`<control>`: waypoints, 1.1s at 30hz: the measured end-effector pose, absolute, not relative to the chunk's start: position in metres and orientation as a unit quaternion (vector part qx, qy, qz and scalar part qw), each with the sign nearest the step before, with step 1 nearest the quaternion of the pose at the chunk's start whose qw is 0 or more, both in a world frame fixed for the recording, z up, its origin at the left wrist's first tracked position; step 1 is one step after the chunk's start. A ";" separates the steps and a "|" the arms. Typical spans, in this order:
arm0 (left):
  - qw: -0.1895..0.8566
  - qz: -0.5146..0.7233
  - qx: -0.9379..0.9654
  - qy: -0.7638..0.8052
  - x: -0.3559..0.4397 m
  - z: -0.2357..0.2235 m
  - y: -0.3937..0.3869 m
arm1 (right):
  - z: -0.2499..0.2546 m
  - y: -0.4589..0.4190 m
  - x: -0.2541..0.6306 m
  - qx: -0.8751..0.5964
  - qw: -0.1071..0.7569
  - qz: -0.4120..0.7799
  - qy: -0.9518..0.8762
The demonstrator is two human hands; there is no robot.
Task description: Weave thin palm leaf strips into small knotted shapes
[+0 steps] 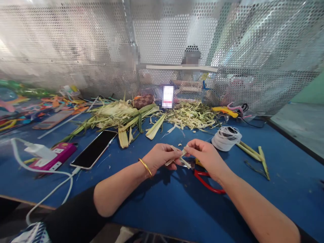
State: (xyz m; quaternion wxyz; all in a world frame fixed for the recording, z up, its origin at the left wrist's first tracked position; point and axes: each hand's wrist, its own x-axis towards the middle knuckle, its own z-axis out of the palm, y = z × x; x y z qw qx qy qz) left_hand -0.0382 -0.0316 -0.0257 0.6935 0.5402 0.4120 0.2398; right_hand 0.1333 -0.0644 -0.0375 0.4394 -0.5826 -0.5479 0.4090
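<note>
Over the blue table, both hands meet in front of me on pale strips of dried husk (186,163) that cross each other. My left hand (162,157), with a gold bangle at the wrist, pinches the strips between thumb and fingers. From the other side, my right hand (202,152) pinches the upper end of a strip, its fingertips close to the left ones. Beneath my right hand lie red-handled scissors (209,185), partly covered by it. Just beyond that hand is a roll of white cord (226,138).
Behind the hands lie piles of husk leaves (113,113) and shredded husk (193,115). A charging phone (95,149) and a magenta power strip (62,153) sit left, with looping white cable. Green stalks (263,160) lie right. A perforated metal screen (162,33) stands behind.
</note>
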 end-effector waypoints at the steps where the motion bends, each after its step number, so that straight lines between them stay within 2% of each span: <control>1: 0.695 0.235 0.542 0.410 -0.038 -0.026 -0.032 | -0.039 -0.065 0.132 -0.583 0.445 0.400 -0.549; 7: 0.700 0.274 0.506 0.424 -0.037 -0.024 -0.032 | -0.036 -0.065 0.131 -0.596 0.482 0.315 -0.559; 13: 0.709 0.302 0.477 0.422 -0.038 -0.024 -0.030 | -0.031 -0.072 0.128 -0.599 0.358 0.242 -0.674; 15: 0.703 0.308 0.477 0.428 -0.038 -0.025 -0.030 | -0.032 -0.075 0.125 -0.600 0.343 0.226 -0.686; 18: 0.688 0.317 0.483 0.439 -0.036 -0.026 -0.031 | -0.031 -0.076 0.122 -0.596 0.354 0.266 -0.670; 23: 0.660 0.339 0.507 0.439 -0.034 -0.026 -0.033 | -0.025 -0.076 0.119 -0.550 0.401 0.479 -0.554; 25: 0.663 0.341 0.501 0.439 -0.035 -0.025 -0.032 | -0.024 -0.075 0.121 -0.540 0.412 0.517 -0.521; 29: 0.681 0.339 0.478 0.438 -0.036 -0.024 -0.030 | -0.026 -0.072 0.125 -0.550 0.435 0.474 -0.532; 33: 0.688 0.342 0.468 0.437 -0.037 -0.025 -0.030 | -0.030 -0.070 0.126 -0.565 0.420 0.422 -0.571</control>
